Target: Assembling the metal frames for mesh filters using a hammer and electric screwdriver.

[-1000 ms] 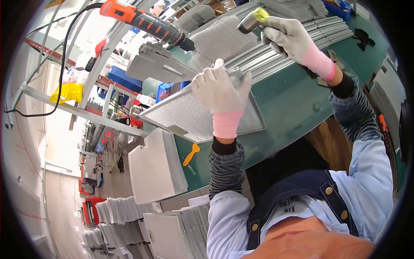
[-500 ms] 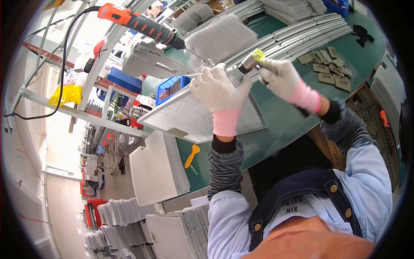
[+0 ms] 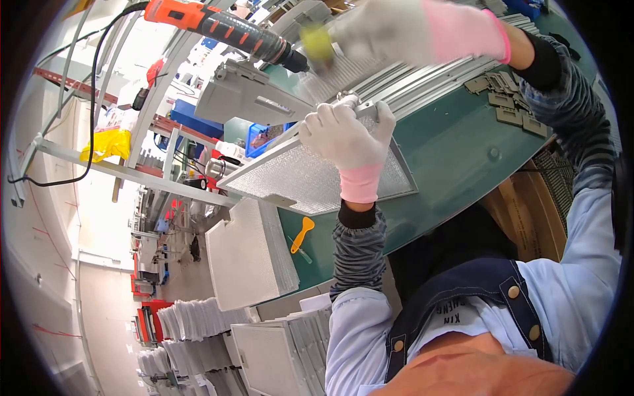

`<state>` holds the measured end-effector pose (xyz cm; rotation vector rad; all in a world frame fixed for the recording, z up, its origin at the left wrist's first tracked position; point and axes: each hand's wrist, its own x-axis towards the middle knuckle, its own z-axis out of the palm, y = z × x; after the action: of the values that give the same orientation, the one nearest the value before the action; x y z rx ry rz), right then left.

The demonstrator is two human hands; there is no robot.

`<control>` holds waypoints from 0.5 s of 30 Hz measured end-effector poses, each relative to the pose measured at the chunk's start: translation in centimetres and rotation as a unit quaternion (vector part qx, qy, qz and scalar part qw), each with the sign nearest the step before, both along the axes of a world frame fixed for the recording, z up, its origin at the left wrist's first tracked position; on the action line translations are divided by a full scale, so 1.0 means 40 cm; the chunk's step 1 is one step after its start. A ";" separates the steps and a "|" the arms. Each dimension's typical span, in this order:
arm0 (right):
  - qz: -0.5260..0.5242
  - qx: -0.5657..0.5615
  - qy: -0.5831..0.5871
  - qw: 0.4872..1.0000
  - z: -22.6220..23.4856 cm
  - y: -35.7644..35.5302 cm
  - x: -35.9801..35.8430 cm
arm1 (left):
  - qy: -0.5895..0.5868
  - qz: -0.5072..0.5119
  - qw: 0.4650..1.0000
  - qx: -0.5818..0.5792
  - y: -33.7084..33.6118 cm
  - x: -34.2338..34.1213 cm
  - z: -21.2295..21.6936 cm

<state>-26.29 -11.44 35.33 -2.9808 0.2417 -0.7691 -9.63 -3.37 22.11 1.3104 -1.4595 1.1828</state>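
A silver framed mesh panel (image 3: 269, 173) stands tilted over the green table, a small tab at its lower edge. My left hand (image 3: 347, 137), in a white and pink glove, is closed on its upper edge, thumb pointing up. Above and beyond the panel my right hand (image 3: 403, 32), gloved alike, grips a mallet with a yellow-green head (image 3: 317, 43); both are smeared by motion. The mallet's handle is mostly hidden in the glove. Just left of the mallet head hangs an orange and black power screwdriver (image 3: 231, 30), its tip near a grey metal fixture (image 3: 247, 96).
Long metal strips (image 3: 436, 82) lie across the back of the green table (image 3: 456, 155). Small beige plates (image 3: 508, 115) sit at the right. A blue bin (image 3: 257, 137) is behind the panel. A yellow scraper (image 3: 303, 234) and stacked panels (image 3: 241, 264) lie at the left front.
My right hand has raised the mallet up and away from the panel's upper edge. My left hand and the panel appear slightly farther right and lower in the picture.
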 end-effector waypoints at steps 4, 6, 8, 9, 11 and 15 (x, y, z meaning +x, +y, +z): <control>-0.003 0.026 0.166 0.986 -0.012 0.017 0.000 | 0.001 0.002 1.000 -0.006 -0.012 -0.009 -0.001; 0.003 0.053 0.137 0.989 -0.021 0.021 -0.009 | 0.006 0.006 1.000 0.012 -0.010 -0.007 0.002; 0.046 0.081 0.034 0.995 -0.064 -0.015 -0.025 | 0.013 -0.002 1.000 0.004 -0.001 -0.001 0.005; 0.064 0.127 -0.040 0.989 -0.106 -0.028 -0.041 | 0.019 -0.010 1.000 -0.003 0.009 0.005 0.003; -0.071 0.242 -0.089 0.963 -0.282 -0.066 -0.066 | 0.023 -0.011 1.000 -0.010 0.022 0.014 0.002; -0.150 0.331 0.036 0.931 -0.737 -0.155 -0.223 | 0.033 -0.032 0.999 0.014 0.033 -0.017 0.011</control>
<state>-35.20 -17.63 5.84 -2.3487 0.7983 -0.4642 -10.31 -2.05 22.54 1.2996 -1.4635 1.0707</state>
